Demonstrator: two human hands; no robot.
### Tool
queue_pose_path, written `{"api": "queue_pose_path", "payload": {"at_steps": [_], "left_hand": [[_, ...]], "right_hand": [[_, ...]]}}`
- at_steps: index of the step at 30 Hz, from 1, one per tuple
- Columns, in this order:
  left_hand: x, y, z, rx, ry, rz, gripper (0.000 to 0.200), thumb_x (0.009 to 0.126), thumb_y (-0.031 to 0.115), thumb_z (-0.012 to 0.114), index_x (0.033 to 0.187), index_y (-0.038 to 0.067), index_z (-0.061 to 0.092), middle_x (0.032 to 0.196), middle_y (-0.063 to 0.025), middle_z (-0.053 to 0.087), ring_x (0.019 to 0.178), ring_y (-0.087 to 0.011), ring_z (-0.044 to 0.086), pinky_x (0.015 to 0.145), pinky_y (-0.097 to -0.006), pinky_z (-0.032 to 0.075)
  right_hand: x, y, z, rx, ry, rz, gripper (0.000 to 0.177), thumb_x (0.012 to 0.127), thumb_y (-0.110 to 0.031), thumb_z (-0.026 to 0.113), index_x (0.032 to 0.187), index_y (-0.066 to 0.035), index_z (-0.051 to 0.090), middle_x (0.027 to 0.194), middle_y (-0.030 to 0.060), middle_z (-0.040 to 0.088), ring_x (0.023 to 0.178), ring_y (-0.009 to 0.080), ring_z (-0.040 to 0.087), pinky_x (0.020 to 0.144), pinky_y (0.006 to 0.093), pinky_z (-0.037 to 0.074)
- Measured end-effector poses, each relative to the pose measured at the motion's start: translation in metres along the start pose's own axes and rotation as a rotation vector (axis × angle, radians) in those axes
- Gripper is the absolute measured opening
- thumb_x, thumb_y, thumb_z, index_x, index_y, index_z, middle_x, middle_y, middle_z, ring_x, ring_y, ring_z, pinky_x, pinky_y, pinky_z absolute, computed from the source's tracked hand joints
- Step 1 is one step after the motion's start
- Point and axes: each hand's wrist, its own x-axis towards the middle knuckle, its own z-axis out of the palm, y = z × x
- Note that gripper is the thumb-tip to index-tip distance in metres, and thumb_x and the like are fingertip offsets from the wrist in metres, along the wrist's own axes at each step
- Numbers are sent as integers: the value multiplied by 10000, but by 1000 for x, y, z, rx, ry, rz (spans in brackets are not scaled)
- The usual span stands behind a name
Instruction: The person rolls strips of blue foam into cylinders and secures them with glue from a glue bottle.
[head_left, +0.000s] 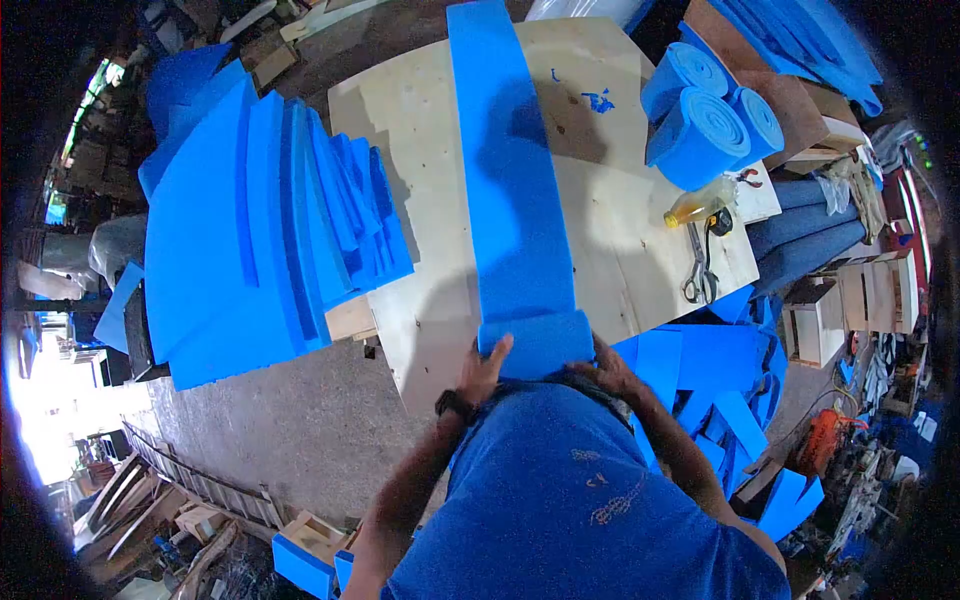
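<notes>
A long blue foam strip (515,200) runs across the plywood table (420,130) toward my body. Its near end is doubled back into a flat fold (540,343) at the table's front edge. My left hand (483,372) grips the left side of this fold, thumb on top and a dark watch on the wrist. At the right side, my right hand (610,374) is closed around the fold's corner. The undersides of both hands are hidden by the foam and my blue shirt.
Stacked blue foam sheets (215,240) stand on the left. Several foam rolls (705,125) sit at the table's right, near a yellowish bottle (698,205), scissors (699,268) and a tape measure (720,222). Foam offcuts (705,360) lie below on the right.
</notes>
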Motion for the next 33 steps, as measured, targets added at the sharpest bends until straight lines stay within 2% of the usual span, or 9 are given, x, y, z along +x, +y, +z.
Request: {"api": "queue_pose_path", "payload": {"at_steps": [3,8,11,15,17,20,27,30,33], "left_hand": [[32,43,-3,-149,141,71,836,860,668,639,1342,-12,570,1267,-167,652,1195,-292,597,1027,-415,451],[63,53,-12,-183,-21,167,769,845,617,699,1298,3,607,1265,-169,654,1202,-281,597,1039,-419,444],[95,12,-7,-72,-98,152,757,825,601,731,1289,12,618,1280,-188,648,1236,-305,584,1054,-441,439],[106,33,-9,92,82,69,1013,729,773,674,1386,17,520,1314,-238,612,1231,-367,582,1058,-458,439],[104,39,4,-34,330,96,991,726,748,695,1374,18,530,1259,-237,643,1183,-371,610,1032,-466,458],[99,39,1,-99,201,12,969,715,729,718,1360,27,548,1230,-228,659,1155,-363,626,1007,-464,478],[18,-15,26,-362,6,246,793,769,522,823,1334,29,566,1233,-173,666,1164,-302,619,1018,-438,484],[-15,-8,11,-257,-151,153,797,799,439,831,1383,7,504,1301,-180,620,1194,-290,596,1040,-446,478],[11,-35,19,-378,-209,185,717,796,351,852,1332,-9,541,1242,-139,649,1136,-222,609,974,-398,510]], "right_hand": [[37,5,-10,-210,177,22,708,934,-411,665,1476,-36,407,1282,256,611,1209,351,595,1014,457,468],[110,-23,-32,-692,336,42,401,1025,-320,512,1355,-98,559,1047,286,652,889,423,662,742,491,540],[181,41,-73,-1093,425,-473,377,1034,-267,469,1382,-141,535,1020,258,661,849,394,648,729,506,518],[187,-15,-77,-267,261,54,551,1022,-254,440,1553,-134,353,1207,213,667,1068,283,654,947,460,501],[176,14,-91,-116,91,-259,684,1053,-435,402,1588,-54,209,1592,155,323,1417,284,384,1160,437,321],[152,104,-105,-34,151,-256,651,1004,-299,585,1522,2,330,1509,189,430,1369,307,426,1150,430,327],[2,30,-5,10,45,5,616,895,-18,678,1444,26,402,1364,180,559,1195,300,582,1025,419,479],[-18,56,-6,108,-73,138,608,911,-121,722,1421,19,423,1327,188,586,1191,258,588,1018,407,487],[-10,17,0,12,138,32,651,904,-305,752,1385,37,479,1295,192,614,1174,245,595,1008,403,483]]}}
